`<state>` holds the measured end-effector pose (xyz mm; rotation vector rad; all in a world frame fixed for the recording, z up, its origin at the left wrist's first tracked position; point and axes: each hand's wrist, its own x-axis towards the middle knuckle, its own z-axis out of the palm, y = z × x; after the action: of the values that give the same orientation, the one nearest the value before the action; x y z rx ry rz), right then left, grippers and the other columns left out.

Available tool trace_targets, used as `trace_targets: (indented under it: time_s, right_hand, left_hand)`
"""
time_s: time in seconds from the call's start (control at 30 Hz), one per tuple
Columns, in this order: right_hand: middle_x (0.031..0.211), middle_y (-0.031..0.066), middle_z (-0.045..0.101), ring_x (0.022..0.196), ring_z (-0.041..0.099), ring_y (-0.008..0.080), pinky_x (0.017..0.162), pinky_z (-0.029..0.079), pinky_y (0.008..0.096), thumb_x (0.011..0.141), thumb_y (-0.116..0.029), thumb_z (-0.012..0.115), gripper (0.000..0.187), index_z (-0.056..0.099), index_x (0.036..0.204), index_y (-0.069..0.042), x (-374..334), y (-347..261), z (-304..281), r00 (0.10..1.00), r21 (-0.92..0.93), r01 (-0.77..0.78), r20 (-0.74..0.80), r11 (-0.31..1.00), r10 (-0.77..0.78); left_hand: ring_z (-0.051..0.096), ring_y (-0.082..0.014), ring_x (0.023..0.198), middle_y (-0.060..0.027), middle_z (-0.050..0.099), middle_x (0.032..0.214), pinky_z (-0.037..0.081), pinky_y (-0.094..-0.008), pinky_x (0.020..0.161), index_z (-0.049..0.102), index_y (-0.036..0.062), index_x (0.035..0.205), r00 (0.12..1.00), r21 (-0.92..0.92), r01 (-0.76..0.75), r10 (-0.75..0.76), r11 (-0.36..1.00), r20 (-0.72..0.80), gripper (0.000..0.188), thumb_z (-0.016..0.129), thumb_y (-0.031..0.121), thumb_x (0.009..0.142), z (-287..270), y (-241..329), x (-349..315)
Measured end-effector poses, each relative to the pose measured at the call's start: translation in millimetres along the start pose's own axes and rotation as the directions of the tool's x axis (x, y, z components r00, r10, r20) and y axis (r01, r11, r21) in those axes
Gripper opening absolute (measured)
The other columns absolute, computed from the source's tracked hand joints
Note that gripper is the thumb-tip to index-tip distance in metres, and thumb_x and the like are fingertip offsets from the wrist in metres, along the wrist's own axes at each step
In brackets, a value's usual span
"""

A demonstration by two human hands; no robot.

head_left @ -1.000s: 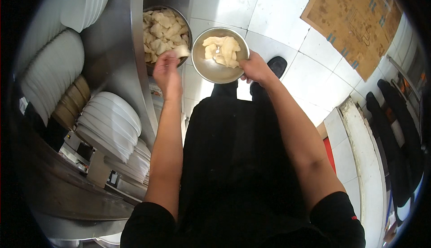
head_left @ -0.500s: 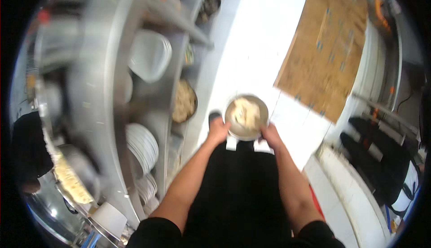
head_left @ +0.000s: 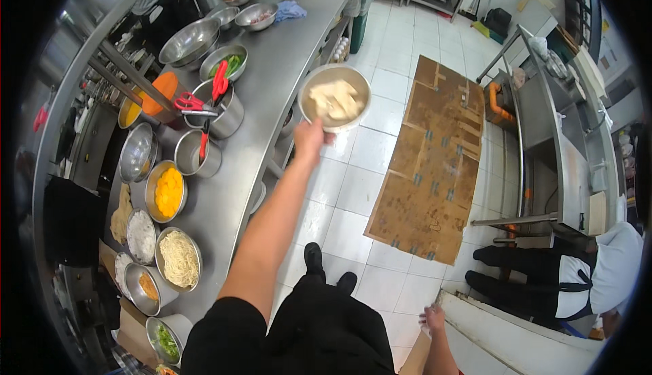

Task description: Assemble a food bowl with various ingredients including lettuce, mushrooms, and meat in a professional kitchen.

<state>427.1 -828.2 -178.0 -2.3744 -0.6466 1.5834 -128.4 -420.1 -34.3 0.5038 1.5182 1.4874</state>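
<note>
Out in front, my left hand (head_left: 310, 138) grips the near rim of a round metal bowl (head_left: 304, 96). The bowl is in the air beside the edge of the steel counter (head_left: 251, 164), over the floor. Pale, thick pieces of food (head_left: 336, 99) lie inside it; their exact kind I cannot make out. My right hand (head_left: 432, 318) is low at the right with loosely spread fingers and nothing in it. It is close to the end of a white ledge (head_left: 489, 337).
On the counter stand bowls of noodles (head_left: 179, 259), egg yolks (head_left: 168, 193) and greens (head_left: 233, 66), plus pots with red-handled scissors (head_left: 219, 81). Flattened cardboard (head_left: 424, 178) covers part of the tiled floor. At right is a steel table (head_left: 570, 191), with a person (head_left: 577, 276) nearby.
Both hands held the bowl before. My right hand has let go and dropped to the lower right, while my left hand has carried the bowl forward and up beside the counter.
</note>
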Motion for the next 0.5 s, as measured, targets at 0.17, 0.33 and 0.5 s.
trace_targets:
  time_s: [0.17,0.33,0.5]
  right_hand:
    - [0.086,0.0218,0.068,0.060,0.066,0.0289,0.043,0.050,0.0399,0.095,-0.015,0.057,0.067,0.025,0.153,-0.003,-27,67,-27,0.988,0.036,-0.126,-0.090,0.991,0.129]
    - [0.084,0.0222,0.068,0.058,0.067,0.0318,0.042,0.050,0.0415,0.097,-0.017,0.053,0.053,0.035,0.145,-0.003,-74,60,-3,0.979,0.021,-0.202,0.016,0.979,0.202]
    - [0.084,0.0240,0.068,0.057,0.067,0.0326,0.041,0.049,0.0425,0.097,-0.017,0.051,0.034,0.045,0.128,-0.002,-56,15,1,0.985,-0.114,-0.096,0.132,0.989,0.111]
  left_hand:
    - [0.063,-0.0216,0.057,-0.0157,0.068,0.081,0.050,-0.0345,0.048,0.057,-0.0077,0.115,0.996,-0.296,0.025,-0.047,0.955,-0.070,0.037,0.055,0.023,0.096,-8,85,109]
    - [0.061,-0.0193,0.078,-0.0110,0.062,0.098,0.051,-0.0348,0.061,0.045,0.0025,0.129,0.997,-0.016,0.065,-0.065,0.998,0.033,0.045,0.061,0.025,0.094,-19,74,50]
    - [0.064,-0.0156,0.077,-0.0069,0.066,0.080,0.052,-0.0323,0.068,0.054,0.0071,0.091,0.969,0.232,-0.240,0.218,0.943,0.115,0.009,0.062,0.002,0.090,-123,-70,-136]
